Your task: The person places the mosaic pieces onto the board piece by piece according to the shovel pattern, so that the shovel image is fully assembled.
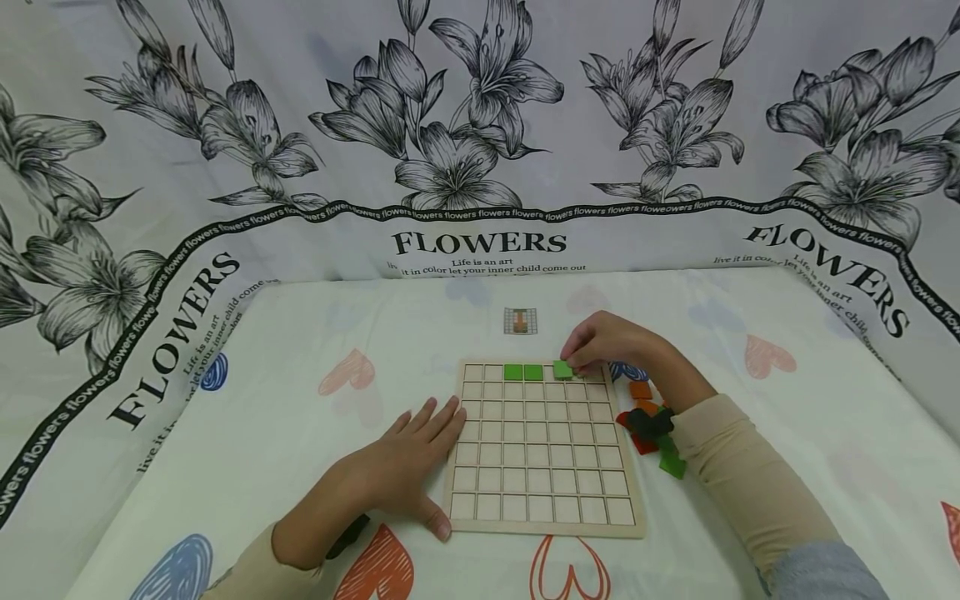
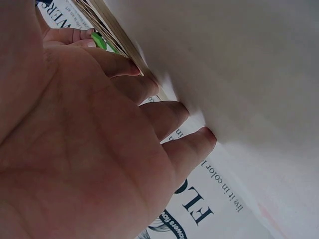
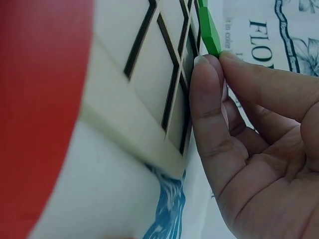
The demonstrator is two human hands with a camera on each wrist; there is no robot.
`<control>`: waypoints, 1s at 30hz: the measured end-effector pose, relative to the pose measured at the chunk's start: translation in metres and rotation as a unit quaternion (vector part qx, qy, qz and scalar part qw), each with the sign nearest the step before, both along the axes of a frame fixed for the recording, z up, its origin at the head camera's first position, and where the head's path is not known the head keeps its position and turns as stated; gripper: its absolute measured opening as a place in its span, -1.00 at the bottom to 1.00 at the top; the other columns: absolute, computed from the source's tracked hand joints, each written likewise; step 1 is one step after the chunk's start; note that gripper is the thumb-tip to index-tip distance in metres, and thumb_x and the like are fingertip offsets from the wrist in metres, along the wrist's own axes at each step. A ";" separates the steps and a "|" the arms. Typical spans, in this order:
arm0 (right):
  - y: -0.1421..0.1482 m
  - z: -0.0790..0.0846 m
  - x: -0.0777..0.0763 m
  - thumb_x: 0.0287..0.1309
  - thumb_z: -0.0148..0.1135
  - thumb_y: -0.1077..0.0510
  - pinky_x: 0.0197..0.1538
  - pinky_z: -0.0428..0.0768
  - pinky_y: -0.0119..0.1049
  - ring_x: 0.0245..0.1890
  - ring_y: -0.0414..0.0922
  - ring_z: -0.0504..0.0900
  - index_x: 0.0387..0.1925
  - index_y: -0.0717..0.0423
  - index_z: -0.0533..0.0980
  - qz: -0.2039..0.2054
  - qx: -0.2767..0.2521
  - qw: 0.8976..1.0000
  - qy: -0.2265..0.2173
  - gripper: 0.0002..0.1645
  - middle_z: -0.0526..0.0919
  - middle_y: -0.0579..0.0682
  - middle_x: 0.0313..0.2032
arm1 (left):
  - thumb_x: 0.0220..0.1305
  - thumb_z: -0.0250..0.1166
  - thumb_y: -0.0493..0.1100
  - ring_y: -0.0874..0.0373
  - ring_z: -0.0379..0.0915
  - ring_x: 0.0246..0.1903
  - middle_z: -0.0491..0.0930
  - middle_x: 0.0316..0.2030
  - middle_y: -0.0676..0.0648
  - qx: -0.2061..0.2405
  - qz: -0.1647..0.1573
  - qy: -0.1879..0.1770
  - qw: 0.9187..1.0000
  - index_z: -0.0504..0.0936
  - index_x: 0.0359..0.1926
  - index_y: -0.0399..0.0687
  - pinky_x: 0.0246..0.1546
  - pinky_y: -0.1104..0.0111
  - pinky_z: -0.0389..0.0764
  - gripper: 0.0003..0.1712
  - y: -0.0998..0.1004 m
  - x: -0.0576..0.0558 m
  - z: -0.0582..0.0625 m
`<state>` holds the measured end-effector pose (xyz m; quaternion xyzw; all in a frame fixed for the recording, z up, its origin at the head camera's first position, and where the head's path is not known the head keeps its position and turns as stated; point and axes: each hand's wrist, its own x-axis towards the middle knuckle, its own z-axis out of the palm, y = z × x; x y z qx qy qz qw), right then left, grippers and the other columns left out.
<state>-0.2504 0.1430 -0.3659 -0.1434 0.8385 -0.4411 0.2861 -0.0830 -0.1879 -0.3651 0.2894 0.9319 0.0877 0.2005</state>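
A wooden grid board point(image 1: 547, 528) lies on the cloth, with two green square tiles, one tile point(image 1: 513, 372) beside the other point(image 1: 533, 372), in its far row. My right hand point(image 1: 611, 340) pinches another green tile point(image 1: 562, 369) between thumb and fingertips at that row, right of the pair. In the right wrist view this green tile point(image 3: 210, 32) is tilted against the grid. My left hand point(image 1: 405, 471) has its fingers spread and rests along the board's left edge. The left wrist view shows its palm and fingers against the board's side.
A small picture card point(image 1: 521, 322) lies beyond the board. Right of the board, under my right forearm, is a loose pile of green, red, orange and black pieces point(image 1: 649, 423). Something dark point(image 1: 348, 537) shows partly beneath my left wrist. A blurred red shape point(image 3: 45, 99) fills the right wrist view's left side.
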 end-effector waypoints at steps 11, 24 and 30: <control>-0.011 -0.001 0.001 0.15 0.40 0.34 -0.20 0.68 -0.19 -0.38 -0.05 0.73 -0.20 0.35 0.69 -0.005 0.014 1.000 0.002 -0.82 0.74 0.11 -0.34 | -0.25 0.41 0.56 -0.21 -0.39 0.53 -0.24 0.58 -0.18 -0.002 -0.004 0.005 1.000 -0.11 0.60 -0.16 0.40 -0.17 -0.08 0.58 0.000 0.001 -0.001; -0.018 0.000 0.001 0.17 0.38 0.37 -0.18 0.69 -0.19 -0.35 -0.04 0.74 -0.21 0.36 0.69 -0.003 0.006 1.000 -0.012 -0.85 0.73 0.11 -0.34 | -0.24 0.42 0.55 -0.21 -0.39 0.53 -0.24 0.58 -0.18 0.001 -0.003 0.003 1.000 -0.12 0.60 -0.17 0.40 -0.17 -0.08 0.58 -0.001 0.001 0.000; -0.018 -0.001 0.001 0.17 0.37 0.37 -0.19 0.69 -0.18 -0.35 -0.04 0.74 -0.22 0.35 0.69 -0.005 0.007 1.000 -0.012 -0.87 0.74 0.10 -0.35 | -0.25 0.42 0.55 -0.20 -0.40 0.53 -0.24 0.58 -0.17 0.001 -0.002 0.003 1.000 -0.11 0.60 -0.17 0.41 -0.16 -0.08 0.58 -0.001 0.001 -0.001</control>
